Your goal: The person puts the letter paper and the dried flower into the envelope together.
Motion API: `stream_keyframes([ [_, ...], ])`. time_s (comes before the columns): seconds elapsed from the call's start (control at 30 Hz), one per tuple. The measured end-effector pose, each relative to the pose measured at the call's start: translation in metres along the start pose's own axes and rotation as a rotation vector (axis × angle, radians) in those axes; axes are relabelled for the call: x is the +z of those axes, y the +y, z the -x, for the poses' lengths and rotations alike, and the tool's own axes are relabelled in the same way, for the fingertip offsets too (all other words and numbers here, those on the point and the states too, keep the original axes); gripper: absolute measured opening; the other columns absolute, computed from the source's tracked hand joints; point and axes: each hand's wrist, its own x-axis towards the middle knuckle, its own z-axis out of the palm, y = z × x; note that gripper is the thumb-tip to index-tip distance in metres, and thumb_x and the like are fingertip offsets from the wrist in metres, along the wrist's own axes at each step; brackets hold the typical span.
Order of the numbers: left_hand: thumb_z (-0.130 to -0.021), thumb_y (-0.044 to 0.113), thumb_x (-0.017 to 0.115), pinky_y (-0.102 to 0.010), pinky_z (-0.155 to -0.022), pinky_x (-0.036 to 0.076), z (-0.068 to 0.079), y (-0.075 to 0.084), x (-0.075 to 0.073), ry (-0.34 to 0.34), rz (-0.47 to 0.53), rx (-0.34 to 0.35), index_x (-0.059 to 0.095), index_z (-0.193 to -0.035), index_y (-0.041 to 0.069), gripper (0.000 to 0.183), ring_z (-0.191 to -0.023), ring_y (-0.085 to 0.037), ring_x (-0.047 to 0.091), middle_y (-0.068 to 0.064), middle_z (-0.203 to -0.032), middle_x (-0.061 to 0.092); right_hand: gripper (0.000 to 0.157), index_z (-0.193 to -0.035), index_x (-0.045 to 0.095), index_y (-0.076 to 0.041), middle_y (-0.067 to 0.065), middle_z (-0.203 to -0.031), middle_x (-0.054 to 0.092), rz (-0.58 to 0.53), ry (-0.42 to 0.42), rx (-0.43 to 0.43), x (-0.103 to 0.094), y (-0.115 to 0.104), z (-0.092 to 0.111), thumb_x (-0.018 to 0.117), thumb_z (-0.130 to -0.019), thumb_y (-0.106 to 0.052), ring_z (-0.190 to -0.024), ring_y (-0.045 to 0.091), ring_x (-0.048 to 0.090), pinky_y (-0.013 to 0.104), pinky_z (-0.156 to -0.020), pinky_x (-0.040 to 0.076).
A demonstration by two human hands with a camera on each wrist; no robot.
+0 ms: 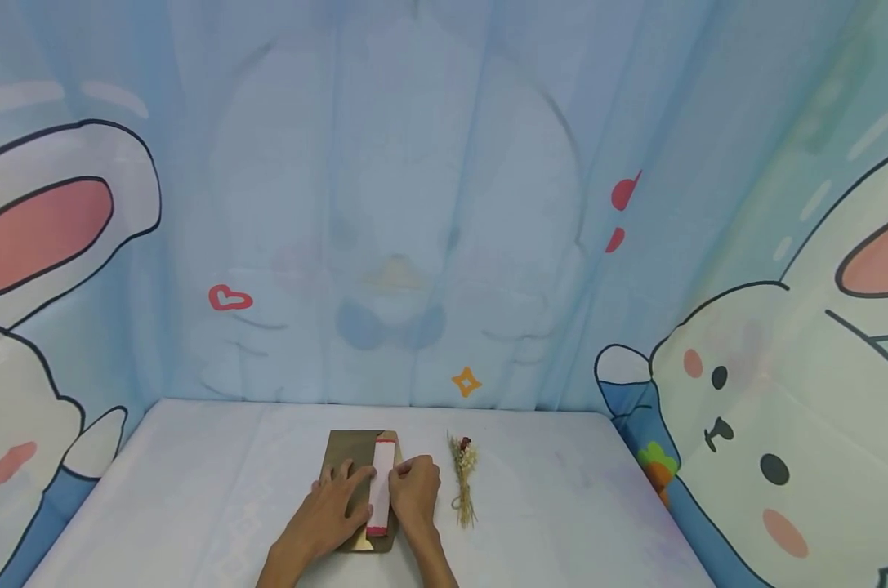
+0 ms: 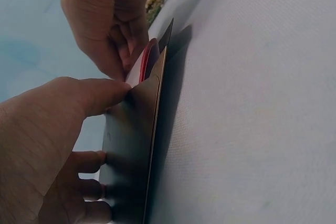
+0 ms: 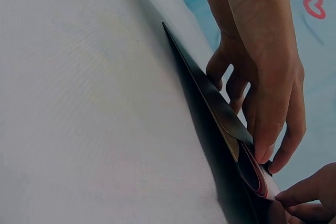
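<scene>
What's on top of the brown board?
A white strip with red ends, and the left hand rests there too. The parts of the board under the strip and hand are covered, so you can't see them.

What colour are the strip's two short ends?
Red, on a white strip; clearest in the head view.

Left grip (image 1: 329, 506) and right grip (image 1: 415, 492) bare, fingers (image 2: 91, 160) slender; visible forearms (image 1: 433, 559) bare too.
</scene>
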Motion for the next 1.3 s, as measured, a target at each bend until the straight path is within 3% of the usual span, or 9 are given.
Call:
stream_keyframes([
  [0.07, -0.102, 0.033, 0.076, -0.081, -0.107, 0.046, 0.000, 0.000, -0.001, 0.000, 0.002, 0.003, 0.059, -0.154, 0.019, 0.056, -0.147, -0.065, 0.044, -0.032, -0.162, 0.050, 0.015, -0.067, 0.077, 0.000, 0.007, -0.059, 0.071, -0.004, -0.007, 0.018, -0.008, -0.013, 0.003, 0.079, -0.079, 0.009, -0.052, 0.012, 0.060, 0.029, -0.050, 0.052],
  [0.2, -0.103, 0.034, 0.075, -0.081, -0.107, 0.046, -0.001, -0.001, -0.001, 0.001, 0.008, 0.011, 0.059, -0.155, 0.018, 0.056, -0.147, -0.064, 0.044, -0.031, -0.162, 0.049, 0.018, -0.067, 0.078, -0.002, 0.005, -0.060, 0.071, 0.027, -0.023, 0.030, -0.011, -0.020, 0.004, 0.080, -0.081, 0.009, -0.053, 0.010, 0.060, 0.027, -0.051, 0.052],
  [0.53, -0.102, 0.033, 0.075, -0.082, -0.109, 0.043, -0.001, -0.003, 0.001, 0.001, 0.024, 0.005, 0.059, -0.155, 0.018, 0.057, -0.148, -0.066, 0.042, -0.032, -0.162, 0.048, 0.018, -0.064, 0.076, -0.004, 0.003, -0.057, 0.070, -0.031, 0.007, -0.010, 0.005, -0.007, 0.003, 0.078, -0.078, 0.006, -0.050, 0.008, 0.059, 0.027, -0.048, 0.050],
  [0.83, -0.103, 0.033, 0.074, -0.082, -0.111, 0.042, -0.001, -0.005, 0.002, -0.008, 0.018, 0.001, 0.058, -0.157, 0.018, 0.058, -0.149, -0.065, 0.042, -0.031, -0.163, 0.049, 0.017, -0.068, 0.078, -0.002, 0.005, -0.059, 0.072, -0.027, -0.050, -0.002, 0.001, -0.018, 0.006, 0.082, -0.081, 0.007, -0.052, 0.010, 0.064, 0.027, -0.052, 0.055],
  [1.1, -0.104, 0.036, 0.073, -0.082, -0.111, 0.043, -0.002, -0.003, 0.001, -0.005, 0.024, 0.008, 0.057, -0.158, 0.017, 0.060, -0.149, -0.065, 0.042, -0.031, -0.164, 0.048, 0.015, -0.065, 0.078, -0.005, 0.003, -0.056, 0.071, -0.034, 0.028, -0.092, 0.019, 0.004, 0.002, 0.081, -0.077, 0.003, -0.048, 0.009, 0.061, 0.026, -0.048, 0.050],
  [1.3, -0.103, 0.034, 0.073, -0.081, -0.113, 0.041, -0.001, -0.003, 0.001, -0.010, 0.018, -0.003, 0.057, -0.158, 0.017, 0.060, -0.149, -0.061, 0.043, -0.030, -0.164, 0.048, 0.016, -0.064, 0.078, -0.003, 0.005, -0.056, 0.071, -0.043, 0.006, -0.060, 0.009, -0.012, 0.006, 0.082, -0.078, 0.005, -0.049, 0.010, 0.060, 0.029, -0.048, 0.052],
])
